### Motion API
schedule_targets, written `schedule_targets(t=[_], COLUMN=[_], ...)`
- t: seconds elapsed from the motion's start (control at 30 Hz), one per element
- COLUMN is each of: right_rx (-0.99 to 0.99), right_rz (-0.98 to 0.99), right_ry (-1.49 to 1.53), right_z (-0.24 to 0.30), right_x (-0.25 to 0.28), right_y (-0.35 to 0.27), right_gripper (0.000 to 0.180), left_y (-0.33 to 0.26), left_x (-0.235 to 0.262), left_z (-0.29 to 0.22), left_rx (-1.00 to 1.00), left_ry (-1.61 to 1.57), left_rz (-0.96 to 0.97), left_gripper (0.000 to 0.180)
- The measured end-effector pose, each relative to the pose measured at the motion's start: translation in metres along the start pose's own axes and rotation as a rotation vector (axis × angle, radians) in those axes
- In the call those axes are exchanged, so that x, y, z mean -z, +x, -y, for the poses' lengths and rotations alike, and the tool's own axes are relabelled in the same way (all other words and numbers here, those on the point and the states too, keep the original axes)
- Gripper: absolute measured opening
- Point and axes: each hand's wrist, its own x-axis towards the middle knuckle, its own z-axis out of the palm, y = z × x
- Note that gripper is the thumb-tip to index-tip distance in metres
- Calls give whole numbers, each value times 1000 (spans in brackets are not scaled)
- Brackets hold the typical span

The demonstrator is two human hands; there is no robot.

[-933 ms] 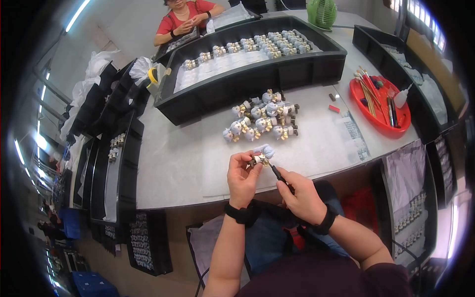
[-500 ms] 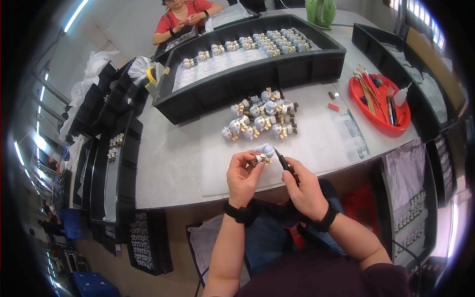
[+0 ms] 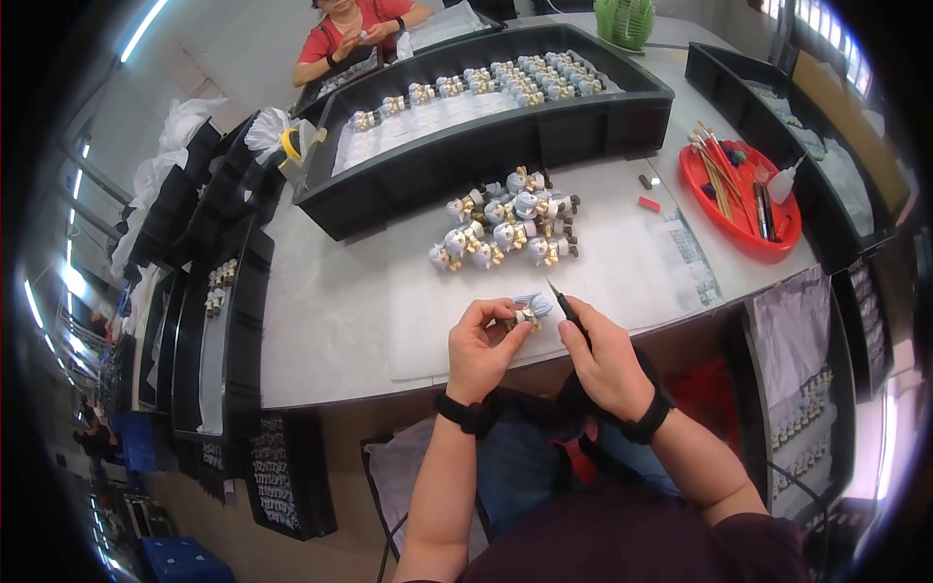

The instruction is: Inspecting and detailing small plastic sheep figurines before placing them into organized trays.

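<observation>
Between the thumb and fingers of my left hand [image 3: 484,340] is a small figurine [image 3: 528,311] with pale blue hair and a white and gold body. My right hand [image 3: 604,358] is closed around a slim black craft knife [image 3: 571,313], its narrow pointed tip up and slightly apart from the figurine's hair. Both hands are over the near edge of a white sheet [image 3: 437,340] on the table. Beyond them a loose pile of similar figurines [image 3: 510,225] lies on that sheet.
A long black crate [image 3: 418,189] holding rows of figurines stands behind the pile. To the right is a red tray [image 3: 748,248] with brushes and a small bottle. Black crates [image 3: 255,330] line the left side. Across the table sits a person in red [image 3: 326,49]; a green fan [image 3: 624,24] stands nearby.
The knife tip has moved away from the figurine's hair, to the right and upward. In my left hand the figurine has turned, so its hair shows differently.
</observation>
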Motion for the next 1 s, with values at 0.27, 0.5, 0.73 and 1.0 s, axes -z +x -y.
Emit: schedule_targets(t=[0.27, 0.5, 0.73, 1.0], right_rx=[-38, 225, 303, -260], right_rz=[81, 177, 356, 374], right_ry=[-40, -454, -536, 77], right_z=[12, 15, 9, 4], right_x=[30, 52, 46, 2], right_y=[8, 25, 35, 29], right_gripper=[22, 15, 21, 36], left_y=[1, 3, 3, 3], left_x=[3, 6, 7, 11], left_z=[-1, -1, -4, -5], left_rx=[-17, -60, 22, 55], left_ry=[-8, 40, -63, -234], left_rz=[-7, 23, 69, 101], left_gripper=[20, 19, 20, 17])
